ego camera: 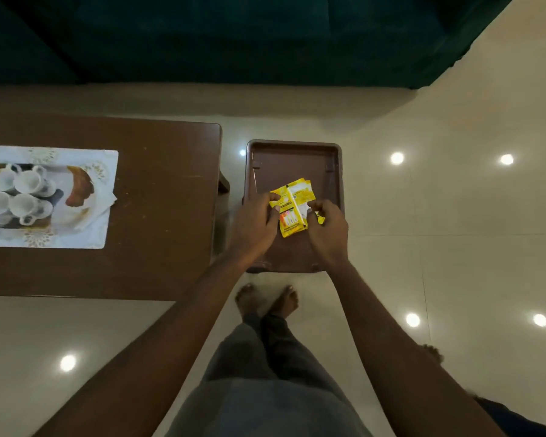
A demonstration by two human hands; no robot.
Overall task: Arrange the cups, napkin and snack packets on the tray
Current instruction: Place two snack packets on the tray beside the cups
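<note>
Both the left hand (256, 222) and right hand (328, 231) pinched the yellow packets (293, 200) in their fingers (273, 197) over the central tray (293, 152). Four cups (13, 193) and the napkin (60, 238) lay on the worktop (164, 200) at nine o'clock. Packets could slip and scatter if either pinch loosened.

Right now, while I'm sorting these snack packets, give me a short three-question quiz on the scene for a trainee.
1. True or false: the left hand and the right hand both hold the snack packets.
2. Where do the white cups stand? A, on the floor; B, on the wooden table; C, on the sofa.
3. Fill in: the packets are mainly ____ in colour.
Key: 1 true; 2 B; 3 yellow.
</note>
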